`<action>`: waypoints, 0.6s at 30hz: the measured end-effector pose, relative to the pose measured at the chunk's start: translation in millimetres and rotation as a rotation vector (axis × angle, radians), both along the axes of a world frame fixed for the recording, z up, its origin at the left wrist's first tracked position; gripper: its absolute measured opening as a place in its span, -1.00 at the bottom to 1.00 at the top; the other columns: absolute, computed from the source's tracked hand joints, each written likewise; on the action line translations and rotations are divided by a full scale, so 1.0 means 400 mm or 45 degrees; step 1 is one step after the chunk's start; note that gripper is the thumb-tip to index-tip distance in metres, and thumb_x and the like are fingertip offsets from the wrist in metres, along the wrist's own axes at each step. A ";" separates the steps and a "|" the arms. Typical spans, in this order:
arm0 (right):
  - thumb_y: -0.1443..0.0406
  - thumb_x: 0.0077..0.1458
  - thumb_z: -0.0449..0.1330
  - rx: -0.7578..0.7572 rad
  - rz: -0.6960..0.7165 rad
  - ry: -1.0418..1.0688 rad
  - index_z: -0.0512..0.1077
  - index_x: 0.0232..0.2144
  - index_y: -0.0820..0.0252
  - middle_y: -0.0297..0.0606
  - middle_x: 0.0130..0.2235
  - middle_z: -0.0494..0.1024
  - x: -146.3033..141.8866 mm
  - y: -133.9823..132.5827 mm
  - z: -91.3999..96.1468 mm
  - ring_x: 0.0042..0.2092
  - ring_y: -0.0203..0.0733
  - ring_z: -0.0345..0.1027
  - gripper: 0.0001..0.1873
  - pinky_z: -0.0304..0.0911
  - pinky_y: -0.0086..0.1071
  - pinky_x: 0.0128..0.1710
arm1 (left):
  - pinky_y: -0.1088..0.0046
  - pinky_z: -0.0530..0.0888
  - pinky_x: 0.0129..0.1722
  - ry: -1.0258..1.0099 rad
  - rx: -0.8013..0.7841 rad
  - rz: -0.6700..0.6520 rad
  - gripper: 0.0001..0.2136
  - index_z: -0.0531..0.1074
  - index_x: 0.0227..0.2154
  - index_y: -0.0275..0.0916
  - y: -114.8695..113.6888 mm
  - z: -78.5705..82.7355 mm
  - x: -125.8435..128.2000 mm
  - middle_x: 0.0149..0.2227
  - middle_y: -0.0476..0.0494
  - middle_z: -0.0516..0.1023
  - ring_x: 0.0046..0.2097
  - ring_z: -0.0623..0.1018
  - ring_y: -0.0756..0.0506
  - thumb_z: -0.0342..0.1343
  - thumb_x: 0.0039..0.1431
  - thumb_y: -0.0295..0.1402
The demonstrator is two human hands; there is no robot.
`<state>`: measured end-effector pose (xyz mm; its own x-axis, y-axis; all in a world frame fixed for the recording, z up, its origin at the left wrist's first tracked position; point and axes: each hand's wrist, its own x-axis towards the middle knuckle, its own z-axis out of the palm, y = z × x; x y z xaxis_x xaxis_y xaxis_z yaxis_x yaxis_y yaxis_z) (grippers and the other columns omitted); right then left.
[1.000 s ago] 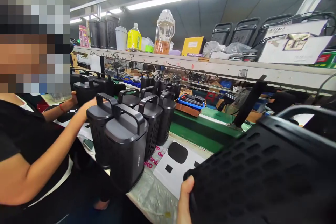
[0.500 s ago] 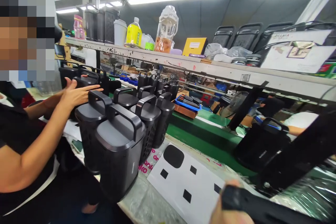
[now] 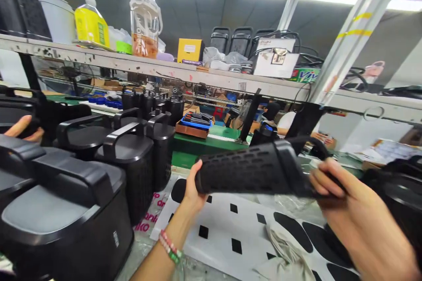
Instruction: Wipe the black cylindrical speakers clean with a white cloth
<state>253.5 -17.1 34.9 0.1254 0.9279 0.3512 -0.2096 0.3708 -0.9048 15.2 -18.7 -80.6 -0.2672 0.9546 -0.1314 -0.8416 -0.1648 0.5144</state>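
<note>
A black perforated housing with a carry handle (image 3: 244,169) is held on its side above the bench. Its base end rests in my left hand (image 3: 194,186), which grips the edge and wears a beaded bracelet. My right hand (image 3: 332,184) is closed round the carry handle at the other end. Below lies a white sheet (image 3: 217,215) with black rounded pads and small black squares stuck on it. A crumpled pale cloth (image 3: 285,250) lies on the sheet near its front.
Several similar black housings (image 3: 82,215) stand upright on the left. Another person's hand (image 3: 24,129) is among them. Behind runs a green surface (image 3: 183,147) with a blue tray (image 3: 198,120) of dark parts. A shelf (image 3: 168,63) above carries bottles and boxes. A metal post (image 3: 349,39) rises at right.
My view has swung to the right. The held housing now lies across the middle, with both my hands on it; earlier only a blurred hand with a dark object showed at lower right.
</note>
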 end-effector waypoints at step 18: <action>0.16 0.24 0.16 -0.041 -0.365 -0.463 0.41 -0.07 0.25 -0.20 -0.09 0.49 -0.511 1.063 0.033 -0.15 -0.18 0.42 -0.69 0.40 -0.20 -0.16 | 0.35 0.45 -0.32 0.823 -0.395 0.437 -0.77 0.52 -0.30 -0.18 0.371 -0.257 0.040 -0.16 -0.17 0.51 -0.37 0.48 -0.08 0.32 -0.09 -0.35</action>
<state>49.1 408.2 48.0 0.2522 0.8851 0.3912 0.2302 0.3378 -0.9126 31.3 129.7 -183.4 -0.6539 0.7504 -0.0963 -0.2886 -0.1298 0.9486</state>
